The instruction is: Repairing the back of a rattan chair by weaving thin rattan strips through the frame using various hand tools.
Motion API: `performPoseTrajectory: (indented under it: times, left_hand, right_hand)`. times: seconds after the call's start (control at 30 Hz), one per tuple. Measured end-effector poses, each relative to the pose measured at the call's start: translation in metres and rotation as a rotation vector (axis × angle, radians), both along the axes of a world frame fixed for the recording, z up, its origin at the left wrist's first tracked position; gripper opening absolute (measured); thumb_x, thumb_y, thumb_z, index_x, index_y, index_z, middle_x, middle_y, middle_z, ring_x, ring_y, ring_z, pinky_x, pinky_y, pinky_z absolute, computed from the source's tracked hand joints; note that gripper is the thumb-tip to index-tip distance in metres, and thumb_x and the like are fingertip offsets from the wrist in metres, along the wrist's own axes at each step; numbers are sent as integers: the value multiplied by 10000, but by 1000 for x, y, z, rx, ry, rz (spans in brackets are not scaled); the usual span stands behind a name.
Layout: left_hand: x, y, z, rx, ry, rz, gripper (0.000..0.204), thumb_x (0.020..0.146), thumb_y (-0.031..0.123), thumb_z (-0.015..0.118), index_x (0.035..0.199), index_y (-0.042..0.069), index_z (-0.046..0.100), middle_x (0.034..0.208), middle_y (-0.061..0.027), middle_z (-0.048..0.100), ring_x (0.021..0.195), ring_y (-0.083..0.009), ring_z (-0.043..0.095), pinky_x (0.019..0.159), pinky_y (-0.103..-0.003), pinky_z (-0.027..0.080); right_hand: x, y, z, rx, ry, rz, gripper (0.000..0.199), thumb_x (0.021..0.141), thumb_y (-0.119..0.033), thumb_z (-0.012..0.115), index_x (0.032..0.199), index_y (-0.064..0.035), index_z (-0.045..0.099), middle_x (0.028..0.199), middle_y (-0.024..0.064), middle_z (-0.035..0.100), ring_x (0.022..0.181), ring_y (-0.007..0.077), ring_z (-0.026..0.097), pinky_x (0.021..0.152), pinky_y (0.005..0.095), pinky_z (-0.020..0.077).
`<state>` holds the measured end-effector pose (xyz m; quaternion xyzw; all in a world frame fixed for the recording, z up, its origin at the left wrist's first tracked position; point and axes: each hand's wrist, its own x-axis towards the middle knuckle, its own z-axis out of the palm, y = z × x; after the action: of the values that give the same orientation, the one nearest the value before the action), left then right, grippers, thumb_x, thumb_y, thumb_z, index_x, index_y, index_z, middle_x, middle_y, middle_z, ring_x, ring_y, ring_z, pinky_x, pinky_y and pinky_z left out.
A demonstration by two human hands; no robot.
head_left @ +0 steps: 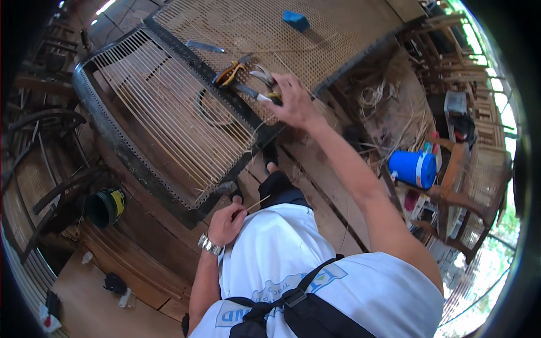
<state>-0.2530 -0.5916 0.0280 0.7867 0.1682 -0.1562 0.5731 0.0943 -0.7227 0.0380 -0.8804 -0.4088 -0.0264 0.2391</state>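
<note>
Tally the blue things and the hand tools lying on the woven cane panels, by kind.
Blue block on the cane: 1
Blue jug on its side: 1
Yellow-handled pliers: 1
Knife or blade: 1
Tools by the right hand, pliers and a cutter apparently: 2
Total: 6

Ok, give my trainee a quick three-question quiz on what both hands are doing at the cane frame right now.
1. True or false: the right hand is over the tools lying on the woven cane panel.
2. What does the left hand hold? A) a thin cane strip B) the blue jug C) a hammer
3. Fill in: the frame near the left hand has only ____ strands strung, not a finished weave.

Key:
1. True; it reaches the yellow-handled pliers and the tools beside them.
2. A; a thin cane strip sticks out of the fist.
3. Parallel.
</note>
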Motion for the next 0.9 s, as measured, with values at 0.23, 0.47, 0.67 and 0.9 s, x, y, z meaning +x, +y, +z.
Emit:
performPoseTrajectory:
  times: [0.23,0.47,0.67,0.9]
  left_hand:
    - [-57,-8,2,87,220,299,190,897,194,651,1010,47,695,788,-183,677,695,-300,680,639,-363,521]
    - [-36,-23,4,52,153,318,196,912,196,635,963,9,668,754,-181,674,679,-296,682,642,-368,521]
    - [20,-27,-16,-108,-77,183,178,921,184,625,955,10,646,752,-170,670,664,-280,677,617,-362,513]
    - [64,-62,-31,-316,-60,-237,201,934,187,637,974,-8,665,757,-95,697,680,-127,654,620,-291,513]
  right_hand:
    - [142,110,-37,-542,-284,198,832,792,-685,612,1411,-162,423,1308,165,478,1256,343,439,1055,546,304]
    - [121,124,-40,-333,-266,169,630,858,-512,626,1329,-115,495,1291,156,530,1215,332,496,1016,511,375]
    - [-105,-8,37,-350,722,568,366,907,-299,608,1166,-42,577,1030,232,642,957,390,627,785,468,509]
    - [-200,-130,58,-442,731,41,214,952,-235,522,1066,-68,594,877,214,673,850,422,650,764,532,483]
